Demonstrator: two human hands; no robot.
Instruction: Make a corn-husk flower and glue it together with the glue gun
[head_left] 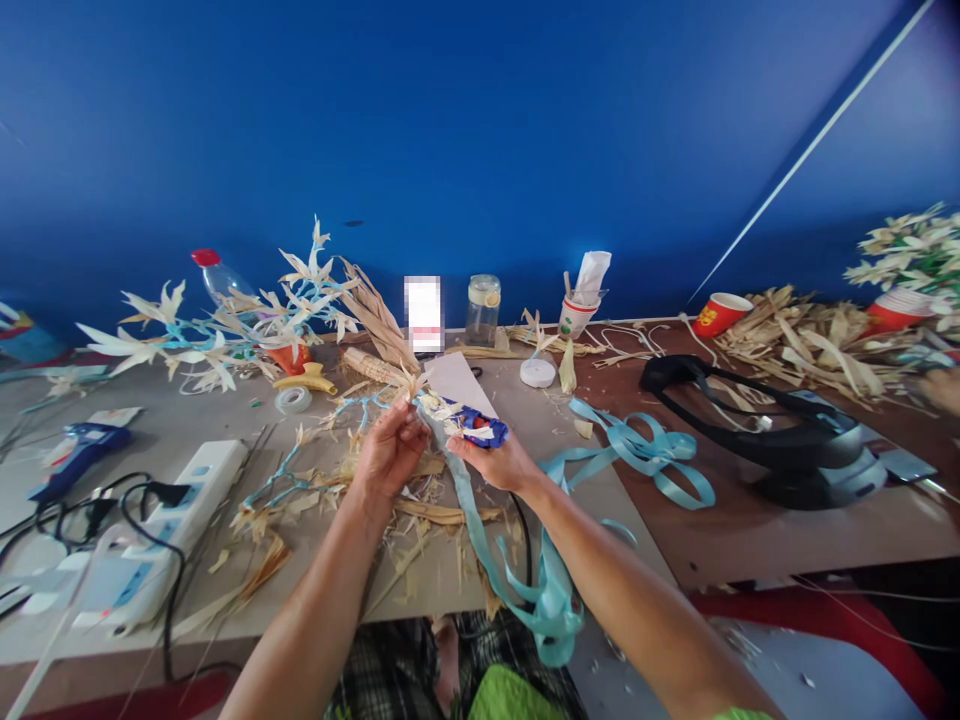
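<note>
My left hand (391, 445) is closed, with fingertips pinching a small corn husk flower (412, 384). Wrapped in my right hand (493, 462) is a blue hot glue gun (484, 428), its front end pointing left toward the flower. A light blue ribbon (466, 500) trails from between the hands down past the table's front edge. Left of my left hand lies a thin branch wrapped in light blue (281, 468). Husk scraps (420, 510) are strewn beneath both hands. A corn cob (367, 364) with dry husks lies just behind them.
At left are a white power strip (199, 500) with black cords and another blue glue gun (79, 455). Husk flowers on blue stems (217, 340) stand behind. A glass jar (484, 310), a red cup (721, 314), a husk pile (795, 340) and a black headset (810, 450) are farther right.
</note>
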